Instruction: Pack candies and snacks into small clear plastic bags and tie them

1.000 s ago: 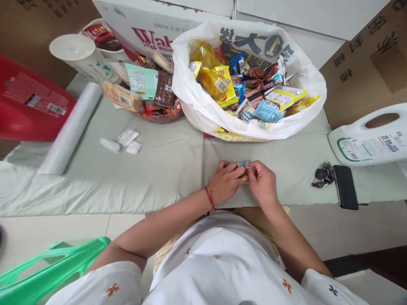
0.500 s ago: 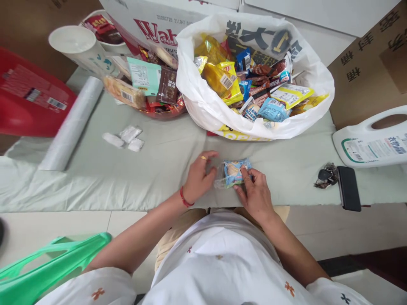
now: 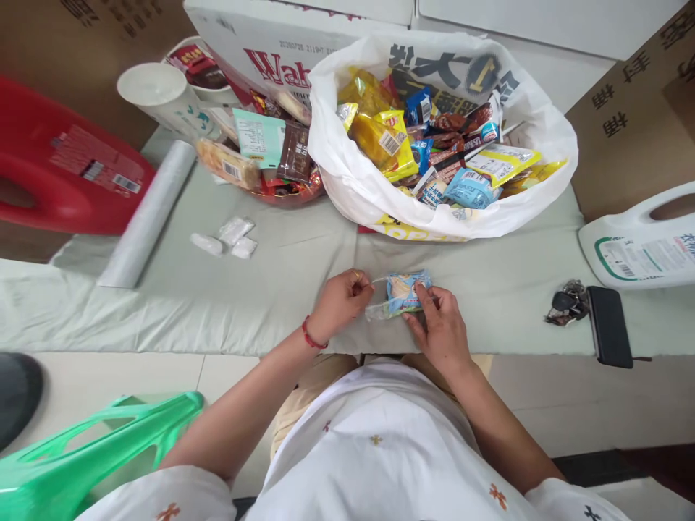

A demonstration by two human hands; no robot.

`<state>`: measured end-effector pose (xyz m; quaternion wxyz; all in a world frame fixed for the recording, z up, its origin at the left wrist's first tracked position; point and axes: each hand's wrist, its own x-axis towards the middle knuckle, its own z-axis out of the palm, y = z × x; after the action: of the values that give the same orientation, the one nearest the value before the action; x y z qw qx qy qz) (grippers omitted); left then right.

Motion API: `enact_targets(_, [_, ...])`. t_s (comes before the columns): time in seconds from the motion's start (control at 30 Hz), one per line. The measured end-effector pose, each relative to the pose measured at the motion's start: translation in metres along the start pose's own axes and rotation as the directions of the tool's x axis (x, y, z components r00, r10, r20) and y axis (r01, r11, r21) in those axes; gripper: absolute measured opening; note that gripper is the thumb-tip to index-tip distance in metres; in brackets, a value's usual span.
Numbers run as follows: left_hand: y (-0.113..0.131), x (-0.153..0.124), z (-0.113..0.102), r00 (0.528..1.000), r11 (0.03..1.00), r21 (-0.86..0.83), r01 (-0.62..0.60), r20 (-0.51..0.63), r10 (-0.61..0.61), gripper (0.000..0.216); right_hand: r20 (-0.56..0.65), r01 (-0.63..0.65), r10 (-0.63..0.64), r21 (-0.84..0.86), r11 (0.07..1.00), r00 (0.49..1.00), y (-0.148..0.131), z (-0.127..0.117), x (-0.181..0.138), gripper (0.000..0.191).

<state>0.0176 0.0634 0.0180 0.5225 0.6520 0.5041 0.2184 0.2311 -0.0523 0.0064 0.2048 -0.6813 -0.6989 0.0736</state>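
Note:
A small blue and yellow snack packet (image 3: 405, 291) lies inside a clear plastic bag (image 3: 376, 310) on the pale green cloth (image 3: 271, 289) near the table's front edge. My left hand (image 3: 339, 302), with a ring and a red wrist cord, pinches the clear bag's left end. My right hand (image 3: 442, 327) presses its fingers onto the packet's right side. Both hands are closed on the bag.
A big white plastic bag (image 3: 352, 181) full of snacks stands behind. A red bowl of packets (image 3: 287, 194), a roll of clear bags (image 3: 146, 217), small folded bags (image 3: 228, 237), a paper cup (image 3: 157, 98), keys (image 3: 567, 304), a phone (image 3: 609, 325) and a white jug (image 3: 635, 250) lie around.
My hands drew apart from a tight clasp, revealing the packet inside the clear bag. The left hand opened briefly, then pinched the bag's left end.

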Motion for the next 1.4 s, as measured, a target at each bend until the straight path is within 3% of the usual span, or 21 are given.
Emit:
enact_targets(0.07, [-0.002,0.002,-0.009,0.997,0.999,0.050,-0.008,-0.082,0.012,0.019,0.016,-0.001,0.001,0.002,1.000,1.000,0.001,-0.001,0.001,0.057])
enact_targets(0.17, [0.002,0.009,-0.010,0.965,0.970,0.148,-0.193,-0.148,0.214,0.023,0.019,0.007,-0.007,0.000,1.000,1.000,0.002,-0.002,0.003,0.056])
enact_targets(0.23, [0.006,0.017,-0.005,0.922,0.895,0.252,-0.369,-0.027,0.387,0.035,0.013,0.015,-0.015,-0.007,1.000,1.000,0.003,-0.002,0.003,0.056])
enact_targets(0.3, [0.009,0.024,0.000,0.873,0.805,0.346,-0.481,0.107,0.476,0.027,0.008,0.016,-0.016,-0.011,1.000,1.000,0.003,-0.003,0.003,0.056])
enact_targets(0.43, [0.002,0.027,-0.009,0.805,0.738,0.326,-0.591,0.177,0.566,0.028,0.014,0.010,-0.010,-0.001,1.000,1.000,0.003,-0.005,0.004,0.054])
enact_targets(0.57, [-0.018,0.010,-0.036,0.799,0.774,0.200,-0.600,0.199,0.568,0.027,0.038,0.020,-0.021,0.020,1.000,0.999,0.002,-0.008,0.005,0.050])
enact_targets(0.7, [-0.028,-0.008,-0.050,0.792,0.745,0.269,-0.610,0.197,0.577,0.028,0.056,0.020,-0.022,0.033,0.999,0.998,0.003,-0.008,0.008,0.049])
enact_targets(0.77, [-0.024,-0.013,-0.049,0.788,0.732,0.297,-0.614,0.164,0.594,0.041,0.065,0.022,-0.025,0.034,0.999,0.998,0.005,-0.009,0.009,0.049])
enact_targets(0.83, [-0.017,-0.013,-0.043,0.744,0.685,0.294,-0.667,0.216,0.632,0.062,0.066,0.025,-0.027,0.031,0.999,0.997,0.005,-0.009,0.010,0.050])
enact_targets(0.97, [-0.012,-0.007,-0.027,0.596,0.507,0.316,-0.802,0.484,0.641,0.078,0.070,0.020,-0.023,0.039,0.999,0.997,0.004,-0.010,0.010,0.051])
enact_targets(1.03, [-0.018,-0.003,-0.021,0.590,0.468,0.361,-0.807,0.506,0.629,0.064,0.064,0.017,-0.019,0.041,0.999,0.998,0.004,-0.009,0.009,0.051])
enact_targets(1.13, [-0.029,0.003,-0.019,0.612,0.490,0.366,-0.791,0.457,0.646,0.039,0.050,0.018,-0.019,0.036,0.999,0.999,0.005,-0.008,0.009,0.050])
enact_targets(1.23, [-0.029,0.007,-0.023,0.604,0.515,0.317,-0.797,0.435,0.668,0.040,0.050,0.027,-0.029,0.035,0.999,0.998,0.006,-0.008,0.010,0.050])
enact_targets(1.4, [-0.009,0.007,-0.035,0.597,0.533,0.279,-0.799,0.476,0.646,0.037,0.061,0.040,-0.042,0.037,0.999,0.997,0.006,-0.010,0.012,0.050])
